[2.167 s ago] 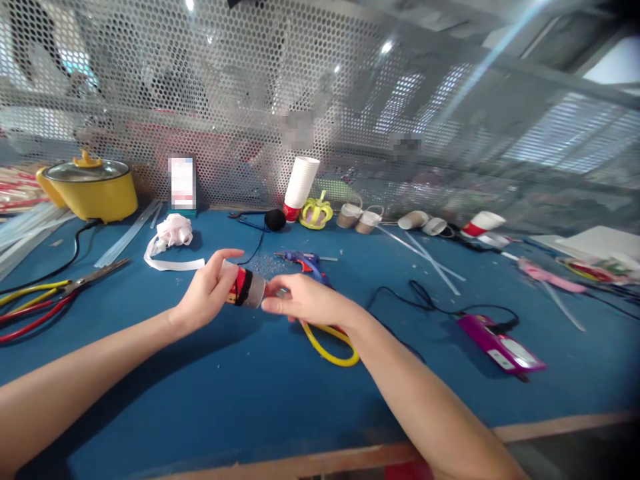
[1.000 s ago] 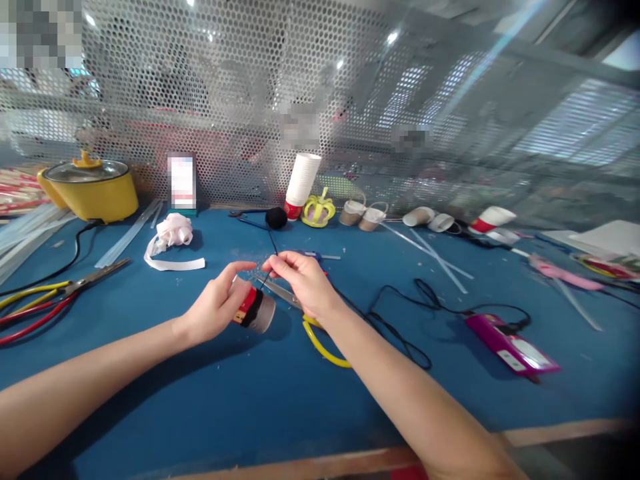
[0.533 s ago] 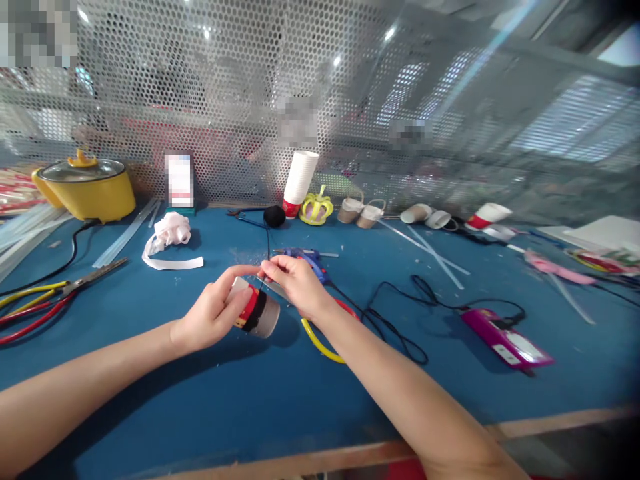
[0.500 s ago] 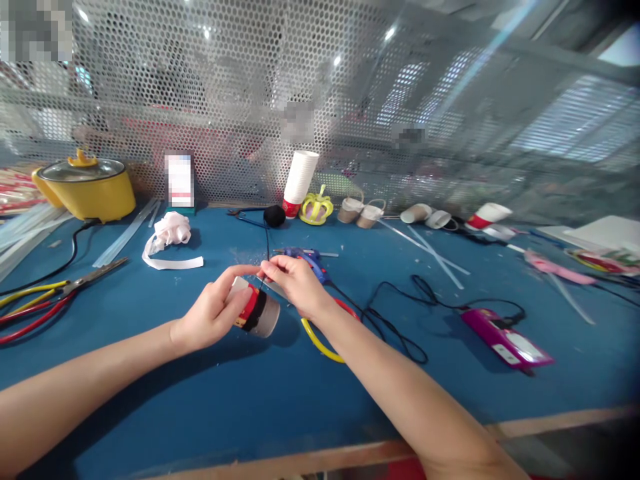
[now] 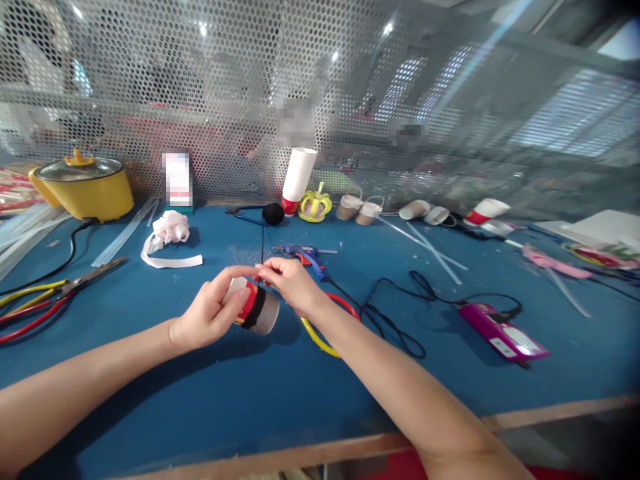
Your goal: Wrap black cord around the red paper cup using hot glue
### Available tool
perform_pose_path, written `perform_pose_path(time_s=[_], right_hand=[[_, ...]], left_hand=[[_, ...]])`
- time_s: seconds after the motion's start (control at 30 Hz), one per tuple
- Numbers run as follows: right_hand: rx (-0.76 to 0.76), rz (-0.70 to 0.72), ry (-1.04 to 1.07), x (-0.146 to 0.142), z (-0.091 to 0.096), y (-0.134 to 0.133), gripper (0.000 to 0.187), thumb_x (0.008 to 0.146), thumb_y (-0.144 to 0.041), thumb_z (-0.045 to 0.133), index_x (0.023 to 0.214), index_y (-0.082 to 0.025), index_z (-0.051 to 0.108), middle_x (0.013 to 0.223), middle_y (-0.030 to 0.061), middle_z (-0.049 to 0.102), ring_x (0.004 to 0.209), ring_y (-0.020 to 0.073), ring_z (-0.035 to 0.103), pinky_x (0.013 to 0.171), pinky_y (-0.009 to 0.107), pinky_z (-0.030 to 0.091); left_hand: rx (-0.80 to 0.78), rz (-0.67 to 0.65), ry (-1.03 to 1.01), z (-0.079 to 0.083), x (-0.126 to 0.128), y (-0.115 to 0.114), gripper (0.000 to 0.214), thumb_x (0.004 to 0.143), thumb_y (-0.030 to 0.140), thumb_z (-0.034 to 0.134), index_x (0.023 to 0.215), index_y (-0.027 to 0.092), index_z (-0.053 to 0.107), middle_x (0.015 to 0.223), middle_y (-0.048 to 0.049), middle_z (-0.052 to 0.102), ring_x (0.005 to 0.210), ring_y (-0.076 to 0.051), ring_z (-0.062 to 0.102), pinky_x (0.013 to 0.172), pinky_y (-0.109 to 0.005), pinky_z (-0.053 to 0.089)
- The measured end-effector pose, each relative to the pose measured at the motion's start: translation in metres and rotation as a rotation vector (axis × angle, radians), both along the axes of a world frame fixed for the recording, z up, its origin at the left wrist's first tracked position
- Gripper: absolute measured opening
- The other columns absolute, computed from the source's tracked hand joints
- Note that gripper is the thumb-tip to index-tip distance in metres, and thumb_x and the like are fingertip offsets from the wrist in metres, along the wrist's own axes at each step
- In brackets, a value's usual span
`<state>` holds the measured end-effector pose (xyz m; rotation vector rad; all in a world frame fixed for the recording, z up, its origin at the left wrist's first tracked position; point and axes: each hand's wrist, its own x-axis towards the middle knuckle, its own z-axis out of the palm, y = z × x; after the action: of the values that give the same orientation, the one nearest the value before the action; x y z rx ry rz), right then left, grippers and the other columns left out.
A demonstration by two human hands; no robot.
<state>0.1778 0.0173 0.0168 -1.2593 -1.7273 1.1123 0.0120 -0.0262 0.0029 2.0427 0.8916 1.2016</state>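
My left hand (image 5: 213,308) is closed around a paper cup (image 5: 265,316), tilted on its side above the table. The cup is red and white, with a band of black yarn (image 5: 257,307) wound about it and a greyish end facing right. My right hand (image 5: 290,283) pinches the yarn strand just above the cup, close to my left index fingertip. That strand runs back to a black yarn ball (image 5: 273,214) on the table. Behind my right hand lies a blue glue gun (image 5: 314,263), and red-and-yellow handles (image 5: 320,340) show partly under my right forearm.
A yellow electric pot (image 5: 83,190), long-nosed pliers (image 5: 65,290) and crumpled white ribbon (image 5: 171,230) are at left. Stacked paper cups (image 5: 299,177) and a yellow crown-like piece (image 5: 315,205) stand by the mesh panel. A purple power strip (image 5: 503,333) with black cable lies right.
My right hand has shifted slightly left and down, nearer the cup. My left hand keeps its hold on the cup, which has barely moved.
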Motion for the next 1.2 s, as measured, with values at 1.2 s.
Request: perform_pose_path(time_s=[1.2], right_hand=[[-0.133,0.105,0.096,-0.0021,-0.0023,-0.0042,0.038,0.072,-0.052,0.056,0.067,-0.015,0.057,0.054,-0.0035,0.048,0.048,0.0076,0.041,0.046,0.020,0.031]], left_hand=[[0.107,-0.038,-0.010,-0.0038,-0.0027,0.0007,0.028,0.086,0.020,0.040,0.113,0.016,0.046,0.078,-0.0021,0.062,0.058,-0.008,0.054,0.058,-0.019,0.045]])
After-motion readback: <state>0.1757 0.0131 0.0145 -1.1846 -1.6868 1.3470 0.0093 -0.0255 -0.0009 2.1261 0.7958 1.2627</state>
